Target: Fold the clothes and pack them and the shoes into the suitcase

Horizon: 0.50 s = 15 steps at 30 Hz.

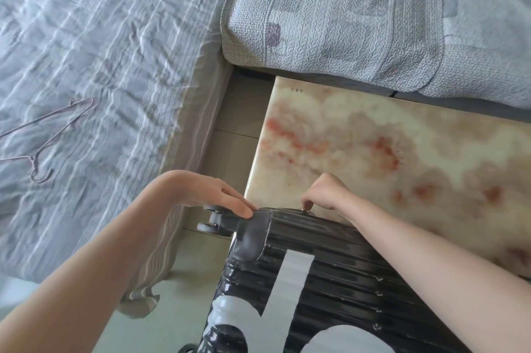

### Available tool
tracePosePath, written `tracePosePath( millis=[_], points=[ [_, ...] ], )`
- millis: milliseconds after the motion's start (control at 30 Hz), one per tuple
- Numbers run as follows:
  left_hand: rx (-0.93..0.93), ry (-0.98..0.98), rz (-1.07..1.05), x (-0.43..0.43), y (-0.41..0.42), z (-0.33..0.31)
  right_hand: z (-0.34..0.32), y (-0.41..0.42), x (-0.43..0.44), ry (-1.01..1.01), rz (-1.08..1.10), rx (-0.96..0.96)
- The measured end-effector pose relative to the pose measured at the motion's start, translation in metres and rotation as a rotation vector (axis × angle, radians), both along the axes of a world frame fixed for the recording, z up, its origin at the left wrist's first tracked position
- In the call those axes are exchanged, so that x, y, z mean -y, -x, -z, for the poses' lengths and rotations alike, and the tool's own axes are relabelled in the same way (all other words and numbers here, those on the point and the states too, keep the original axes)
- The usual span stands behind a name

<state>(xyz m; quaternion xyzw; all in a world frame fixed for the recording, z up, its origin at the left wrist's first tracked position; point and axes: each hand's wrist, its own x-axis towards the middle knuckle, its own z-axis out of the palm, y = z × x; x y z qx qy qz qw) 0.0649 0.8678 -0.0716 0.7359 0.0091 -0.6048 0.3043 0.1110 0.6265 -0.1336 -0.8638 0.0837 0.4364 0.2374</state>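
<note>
Suitcase (330,280) lies flat and shut on the marble table (373,137), wheels (211,220) overhanging the edge beside the bed (100,36). Left hand (212,194) presses the wheel-end corner with straight fingers. Right hand (324,194) pinches the zipper pull (305,210) on the far seam. Step in hand: probably zipping; direction cannot be told. Bare hangers (46,137) on the bed suggest closing. Next move calls for steadying the shell while drawing the pull round the corner.

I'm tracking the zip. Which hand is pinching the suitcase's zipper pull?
The right hand, curled, pinches the zipper pull on the suitcase edge. The left hand lies flat on its wheeled corner.
</note>
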Motion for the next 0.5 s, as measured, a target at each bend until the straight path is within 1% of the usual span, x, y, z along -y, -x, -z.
tracePosePath(
  millis=[133, 233, 367, 433, 500],
  points=[
    [-0.014, 0.009, -0.038, -0.001, 0.003, -0.002, -0.01, 0.003, -0.001, -0.017, 0.02, -0.017],
    [-0.034, 0.031, -0.075, 0.001, 0.003, -0.002, -0.01, 0.004, -0.001, 0.012, 0.028, -0.018],
    [-0.031, 0.045, -0.09, 0.0, 0.004, -0.002, -0.008, 0.005, 0.001, 0.083, -0.087, -0.027],
    [-0.025, 0.047, -0.059, 0.0, 0.003, -0.003, -0.016, 0.005, 0.011, 0.061, -0.082, -0.044],
    [-0.003, 0.035, -0.01, 0.002, -0.001, -0.006, -0.02, 0.005, 0.022, -0.009, -0.031, -0.026]
  ],
)
